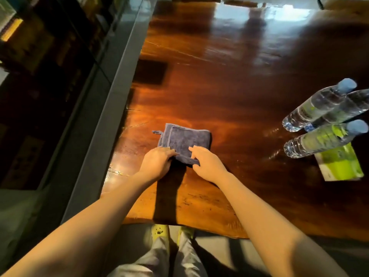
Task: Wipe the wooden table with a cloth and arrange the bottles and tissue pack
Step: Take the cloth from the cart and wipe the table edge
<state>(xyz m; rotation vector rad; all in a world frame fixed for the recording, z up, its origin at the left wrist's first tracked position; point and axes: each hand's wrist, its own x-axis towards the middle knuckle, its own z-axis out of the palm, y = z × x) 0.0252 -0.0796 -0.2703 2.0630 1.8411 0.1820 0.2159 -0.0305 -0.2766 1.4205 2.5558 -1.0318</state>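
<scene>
Warm, dim light; white window glare streaks the far end of the glossy reddish-brown wooden worktop [229, 80]. Forearm shadows fall toward its near edge. Edges bend, soft blur throughout.

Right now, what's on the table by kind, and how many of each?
Water bottles: 3 — one at the back, one beside it cut off by the frame edge, one nearer
Cloth: 1
Tissue pack: 1
Total: 5
</scene>
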